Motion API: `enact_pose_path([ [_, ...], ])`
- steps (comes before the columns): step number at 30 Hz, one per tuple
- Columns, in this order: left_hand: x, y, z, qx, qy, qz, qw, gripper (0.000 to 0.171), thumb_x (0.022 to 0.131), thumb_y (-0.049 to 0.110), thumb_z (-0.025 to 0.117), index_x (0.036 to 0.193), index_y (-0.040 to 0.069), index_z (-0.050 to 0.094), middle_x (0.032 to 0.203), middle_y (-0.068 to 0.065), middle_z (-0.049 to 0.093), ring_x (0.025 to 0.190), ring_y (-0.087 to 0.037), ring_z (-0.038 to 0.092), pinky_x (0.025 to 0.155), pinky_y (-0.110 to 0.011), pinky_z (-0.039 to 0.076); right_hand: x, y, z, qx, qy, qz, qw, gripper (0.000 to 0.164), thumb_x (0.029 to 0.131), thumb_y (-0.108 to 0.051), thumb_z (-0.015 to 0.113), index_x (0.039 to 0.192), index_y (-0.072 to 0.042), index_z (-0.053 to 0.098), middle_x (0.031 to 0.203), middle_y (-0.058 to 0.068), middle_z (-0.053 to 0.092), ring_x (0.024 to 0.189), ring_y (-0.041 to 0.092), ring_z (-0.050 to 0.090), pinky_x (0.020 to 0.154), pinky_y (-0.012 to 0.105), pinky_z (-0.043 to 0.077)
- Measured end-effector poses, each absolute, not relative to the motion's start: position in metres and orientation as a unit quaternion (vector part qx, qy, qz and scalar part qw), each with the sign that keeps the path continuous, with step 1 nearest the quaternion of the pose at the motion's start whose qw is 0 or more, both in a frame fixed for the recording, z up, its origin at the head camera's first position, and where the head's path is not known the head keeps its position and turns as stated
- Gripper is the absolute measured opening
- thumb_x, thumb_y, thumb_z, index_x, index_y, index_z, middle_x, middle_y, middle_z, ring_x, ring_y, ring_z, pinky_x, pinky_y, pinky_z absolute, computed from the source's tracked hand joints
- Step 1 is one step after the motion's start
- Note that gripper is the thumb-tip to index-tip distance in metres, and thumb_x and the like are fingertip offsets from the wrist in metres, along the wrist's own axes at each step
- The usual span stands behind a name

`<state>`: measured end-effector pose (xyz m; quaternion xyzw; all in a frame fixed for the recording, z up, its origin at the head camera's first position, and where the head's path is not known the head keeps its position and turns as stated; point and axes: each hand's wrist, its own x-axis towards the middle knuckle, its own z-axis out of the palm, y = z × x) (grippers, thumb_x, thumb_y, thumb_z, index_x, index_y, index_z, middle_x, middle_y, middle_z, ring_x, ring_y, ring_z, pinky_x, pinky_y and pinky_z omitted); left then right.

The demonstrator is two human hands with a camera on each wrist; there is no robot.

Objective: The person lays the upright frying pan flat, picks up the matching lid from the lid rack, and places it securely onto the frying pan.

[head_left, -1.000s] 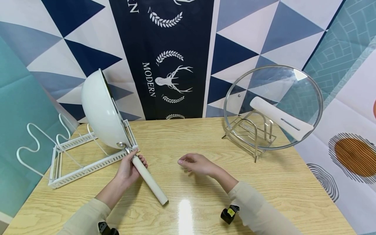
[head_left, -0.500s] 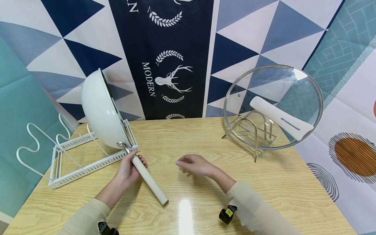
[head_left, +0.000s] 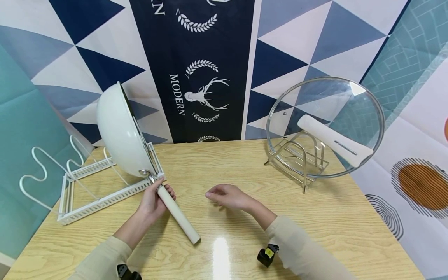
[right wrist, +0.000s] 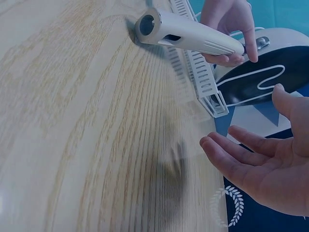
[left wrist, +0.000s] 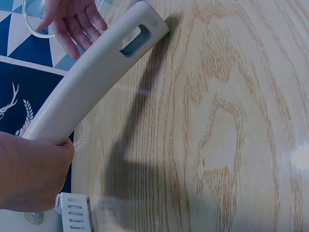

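Pan (head_left: 118, 132) bulges glossy and round, left hand (head_left: 153, 202) gripping its smooth, slotted handle (head_left: 179, 214), right hand (head_left: 229, 196) relaxed.

The left arm (head_left: 115, 249) is stretched forward and the left hand (head_left: 153, 201) is curled in a grip, while the right arm (head_left: 290, 238) is angled inward and the right hand (head_left: 229, 196) is held raised, its fingers (right wrist: 236, 157) loosely bent and spread from the thumb (right wrist: 286, 102).

The left wrist view cuts off what seems the pan (left wrist: 14, 221).
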<state>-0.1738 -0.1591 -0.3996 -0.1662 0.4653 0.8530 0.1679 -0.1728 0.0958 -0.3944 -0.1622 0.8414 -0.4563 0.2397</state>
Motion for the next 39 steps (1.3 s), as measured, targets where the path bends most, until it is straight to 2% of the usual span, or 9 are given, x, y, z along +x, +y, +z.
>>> enact_pose_path([
  [23, -0.174, -0.160, -0.399, -0.167, 0.462, 0.854, 0.171, 0.025, 0.103, 0.031, 0.038, 0.086, 0.014, 0.046, 0.068, 0.006, 0.051, 0.067, -0.010, 0.051, 0.076, -0.023, 0.047, -0.174, 0.085, -0.398, -0.158, 0.839, -0.458, 0.249, 0.046, 0.099, -0.042, 0.049, 0.126, -0.007, 0.058, 0.115, 0.017, 0.066, 0.100, 0.028, 0.068, 0.088, 0.040, 0.055],
  [32, -0.173, -0.159, -0.399, -0.167, 0.465, 0.854, 0.163, 0.019, 0.103, 0.030, 0.037, 0.096, 0.013, 0.040, 0.070, 0.006, 0.049, 0.067, -0.010, 0.050, 0.075, -0.022, 0.047, -0.172, 0.083, -0.399, -0.156, 0.837, -0.458, 0.254, 0.048, 0.098, -0.044, 0.050, 0.126, -0.006, 0.058, 0.113, 0.014, 0.068, 0.099, 0.027, 0.068, 0.085, 0.039, 0.056],
  [39, -0.173, -0.158, -0.398, -0.167, 0.464, 0.855, 0.160, 0.018, 0.103, 0.030, 0.037, 0.095, 0.014, 0.041, 0.070, 0.006, 0.050, 0.068, -0.010, 0.050, 0.074, -0.022, 0.046, -0.172, 0.083, -0.400, -0.153, 0.831, -0.469, 0.258, 0.049, 0.098, -0.043, 0.050, 0.127, -0.004, 0.058, 0.112, 0.015, 0.068, 0.100, 0.027, 0.068, 0.086, 0.039, 0.056],
])
